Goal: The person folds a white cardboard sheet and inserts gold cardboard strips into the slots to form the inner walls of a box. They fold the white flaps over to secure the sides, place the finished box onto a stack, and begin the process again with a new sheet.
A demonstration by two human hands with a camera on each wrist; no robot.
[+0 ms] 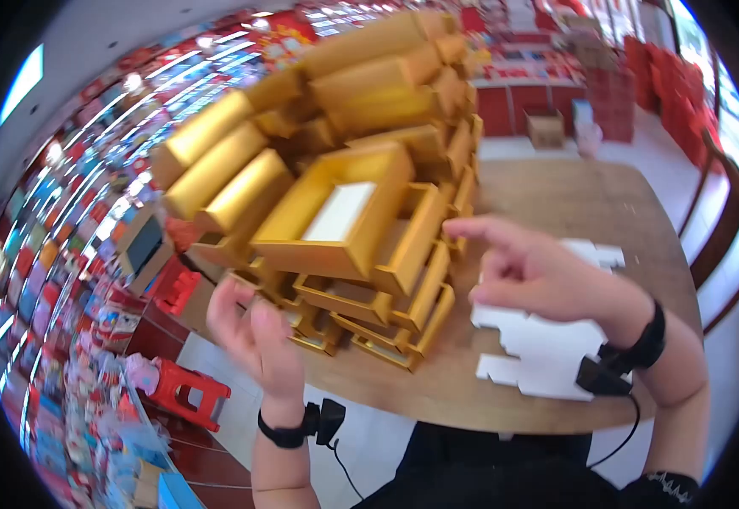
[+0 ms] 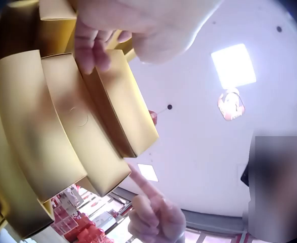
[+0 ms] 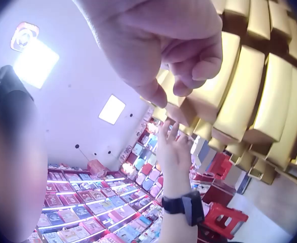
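Observation:
A gold open-topped box (image 1: 378, 220) with a white card (image 1: 341, 212) lying inside crowns a stack of similar gold trays (image 1: 390, 314). My left hand (image 1: 255, 339) is raised on the near left of the stack, fingers extended and empty; in the left wrist view its fingertips (image 2: 99, 55) overlap a gold box end. To the right of the stack is my right hand (image 1: 539, 267), its index finger extended toward the boxes and the other fingers loosely bent, holding nothing. In the right wrist view, gold boxes (image 3: 239, 96) overlap behind its fingers.
More gold boxes (image 1: 378, 76) are piled high behind the stack. White cut-out card pieces (image 1: 539, 352) lie on the wooden table (image 1: 573, 195), right of the stack. A red stool (image 1: 187, 394) stands left on the floor, a wooden chair (image 1: 721, 229) at the right.

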